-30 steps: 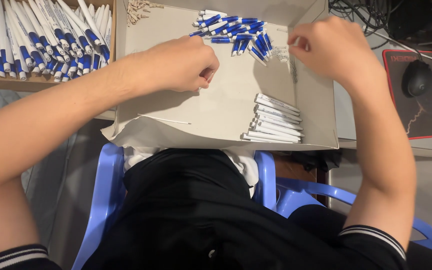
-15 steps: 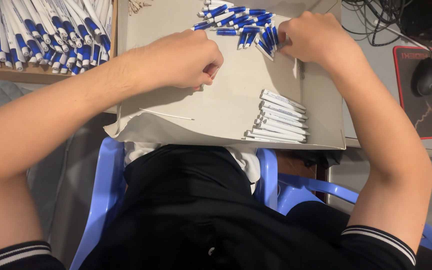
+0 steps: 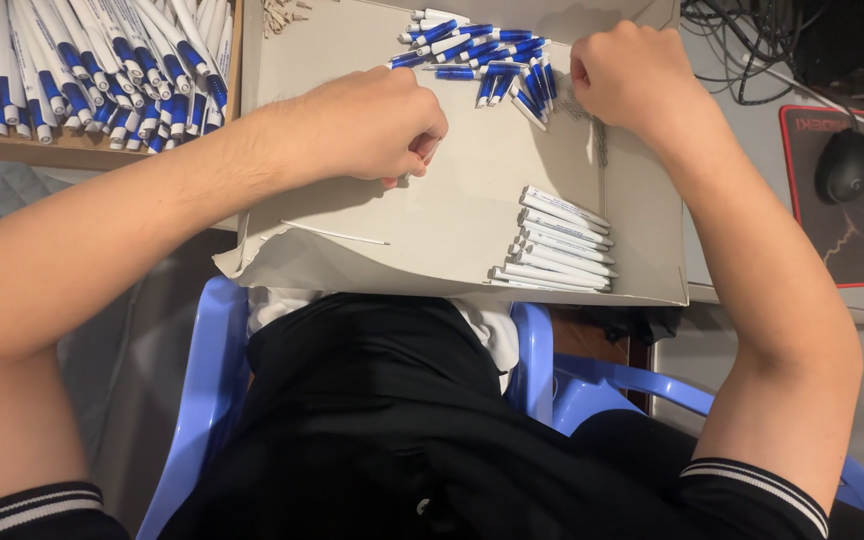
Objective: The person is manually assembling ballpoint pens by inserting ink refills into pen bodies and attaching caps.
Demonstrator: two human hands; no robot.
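Observation:
My left hand (image 3: 367, 125) is curled into a fist on the beige cardboard tray (image 3: 472, 200), and a small white pen piece pokes out under its fingers. My right hand (image 3: 632, 75) is closed too, resting at the right edge of a heap of blue-and-white pen parts (image 3: 472, 55); what it holds is hidden. A neat stack of white pen barrels (image 3: 557, 240) lies near the tray's front right. In front of my left hand, a thin white refill (image 3: 337, 235) lies loose.
A wooden box at the left holds several blue-and-white pens (image 3: 82, 70). To the right of the tray are a black mouse (image 3: 845, 165) on a dark pad (image 3: 852, 250) and tangled cables (image 3: 752, 40). A blue plastic chair (image 3: 202, 400) is below me.
My right hand has shifted a little left, up against the heap of blue parts. My left hand stays in nearly the same spot.

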